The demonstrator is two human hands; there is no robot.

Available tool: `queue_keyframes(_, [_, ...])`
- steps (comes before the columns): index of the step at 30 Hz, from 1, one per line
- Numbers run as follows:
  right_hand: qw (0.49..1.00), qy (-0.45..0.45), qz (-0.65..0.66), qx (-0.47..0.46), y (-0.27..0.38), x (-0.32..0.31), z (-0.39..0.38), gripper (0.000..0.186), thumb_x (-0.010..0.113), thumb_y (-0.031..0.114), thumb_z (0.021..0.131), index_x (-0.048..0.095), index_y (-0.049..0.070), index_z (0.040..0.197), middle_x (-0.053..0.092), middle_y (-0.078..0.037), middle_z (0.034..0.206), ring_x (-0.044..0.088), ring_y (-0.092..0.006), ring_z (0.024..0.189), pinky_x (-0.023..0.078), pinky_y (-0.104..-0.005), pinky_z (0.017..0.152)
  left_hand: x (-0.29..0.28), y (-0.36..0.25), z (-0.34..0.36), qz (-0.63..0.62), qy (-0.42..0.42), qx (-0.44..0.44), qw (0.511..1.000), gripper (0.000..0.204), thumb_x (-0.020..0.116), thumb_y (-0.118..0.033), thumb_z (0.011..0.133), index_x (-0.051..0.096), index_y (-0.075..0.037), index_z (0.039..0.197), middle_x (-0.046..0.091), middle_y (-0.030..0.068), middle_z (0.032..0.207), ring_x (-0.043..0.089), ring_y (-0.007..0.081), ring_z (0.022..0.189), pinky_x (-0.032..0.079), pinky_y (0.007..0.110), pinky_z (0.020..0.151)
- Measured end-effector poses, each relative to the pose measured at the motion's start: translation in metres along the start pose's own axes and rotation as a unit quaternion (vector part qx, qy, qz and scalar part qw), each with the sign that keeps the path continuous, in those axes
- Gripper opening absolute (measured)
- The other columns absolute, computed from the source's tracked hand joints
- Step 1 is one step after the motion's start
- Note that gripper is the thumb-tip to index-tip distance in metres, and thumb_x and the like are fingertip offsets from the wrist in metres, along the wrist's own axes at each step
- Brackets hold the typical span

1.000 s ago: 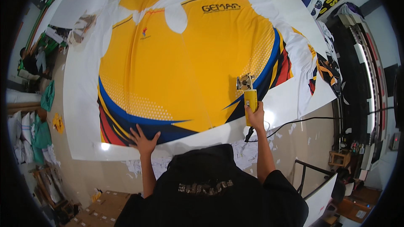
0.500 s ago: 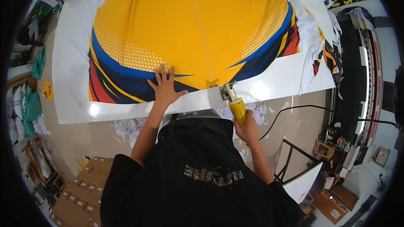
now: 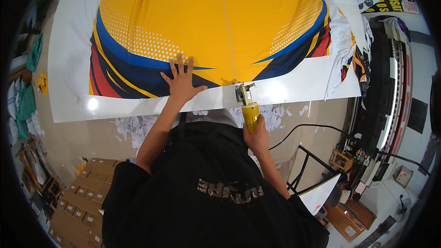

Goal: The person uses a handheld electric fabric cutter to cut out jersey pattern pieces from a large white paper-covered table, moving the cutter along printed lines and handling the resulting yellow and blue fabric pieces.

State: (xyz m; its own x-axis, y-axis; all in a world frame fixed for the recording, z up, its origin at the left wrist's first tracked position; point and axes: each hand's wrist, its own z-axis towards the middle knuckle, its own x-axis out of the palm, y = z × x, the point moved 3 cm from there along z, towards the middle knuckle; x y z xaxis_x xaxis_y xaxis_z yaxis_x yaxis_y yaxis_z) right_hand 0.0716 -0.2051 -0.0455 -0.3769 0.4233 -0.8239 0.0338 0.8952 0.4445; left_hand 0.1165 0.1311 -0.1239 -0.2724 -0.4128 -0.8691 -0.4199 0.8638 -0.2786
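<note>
A large yellow printed fabric panel (image 3: pixel 197 32) with blue, black and red bands lies spread over the white table (image 3: pixel 76 110). My left hand (image 3: pixel 183 85) rests flat near its lower edge, fingers spread across the dark band. In my right hand (image 3: pixel 258 137) is a yellow handheld electric fabric cutter (image 3: pixel 250 115), gripped by its body. The cutter's metal head (image 3: pixel 243 93) stands at the fabric's lower edge, close to the foot of the thin pale line running down the panel. Whether the blade touches the cloth I cannot tell.
White fabric (image 3: pixel 340 50) lies bunched at the table's right side. White scraps (image 3: pixel 133 128) litter the floor below the front edge. A black cord (image 3: pixel 317 125) loops off to the right. Cardboard boxes (image 3: pixel 87 193) stack at lower left; a black metal frame (image 3: pixel 301 170) stands at lower right.
The cutter has moved left and turned more upright, its head now nearer the pale line. My left hand stays flat on the fabric. The whole view has shifted slightly.
</note>
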Motion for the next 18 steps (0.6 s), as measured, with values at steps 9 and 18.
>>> queue_keyframes(9, [1.000,-0.012,0.005,-0.015,0.005,0.002,-0.005,0.066,0.074,0.028,0.096,0.038,-0.005,0.140,0.063,-0.037,0.118,0.066,-0.0572,0.099,0.056,-0.0590,0.081,-0.002,-0.001,0.000,0.000,-0.001,0.005,1.000,0.130,0.085,-0.069,0.073,0.017,-0.021,0.172,-0.001,0.0224,0.178,-0.002,0.0562,0.160,0.012,0.091,0.110])
queue_keyframes(18, [1.000,0.018,0.017,0.010,0.014,0.004,0.004,0.061,0.073,0.026,0.096,0.039,-0.005,0.136,0.063,-0.037,0.114,0.065,-0.0585,0.100,0.054,-0.0602,0.080,-0.001,-0.001,0.000,0.028,0.008,0.002,1.000,0.131,0.081,-0.075,0.074,0.013,-0.022,0.173,-0.003,0.0222,0.178,-0.001,0.0556,0.161,0.014,0.090,0.110])
